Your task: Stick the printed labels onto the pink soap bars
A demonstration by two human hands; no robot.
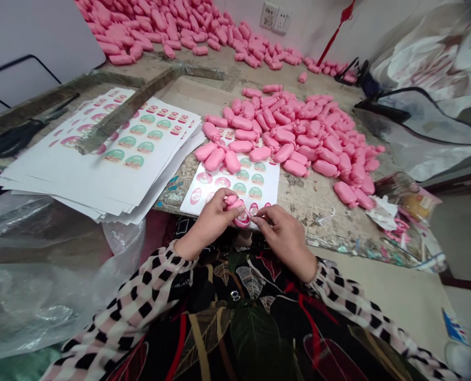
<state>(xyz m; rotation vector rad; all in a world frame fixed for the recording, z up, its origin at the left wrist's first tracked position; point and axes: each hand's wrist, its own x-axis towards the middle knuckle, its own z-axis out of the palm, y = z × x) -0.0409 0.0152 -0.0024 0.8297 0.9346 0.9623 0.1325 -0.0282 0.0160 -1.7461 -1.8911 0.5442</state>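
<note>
Pink piece [237,210]: held at the near bench [310,198] edge, over the sticker sheet [235,185].
Left hand [211,219]: grip closed around the pink piece.
Right hand [285,233]: fingertips pinched at the piece's label end; contents of pinch unclear.
Pink pile [306,132]: heaped beyond the sheet.

Glossy pink plastic packets [298,137], smooth paper sticker sheets [100,169], rough worn tabletop [310,198], crinkly clear plastic bag [40,275]
</note>
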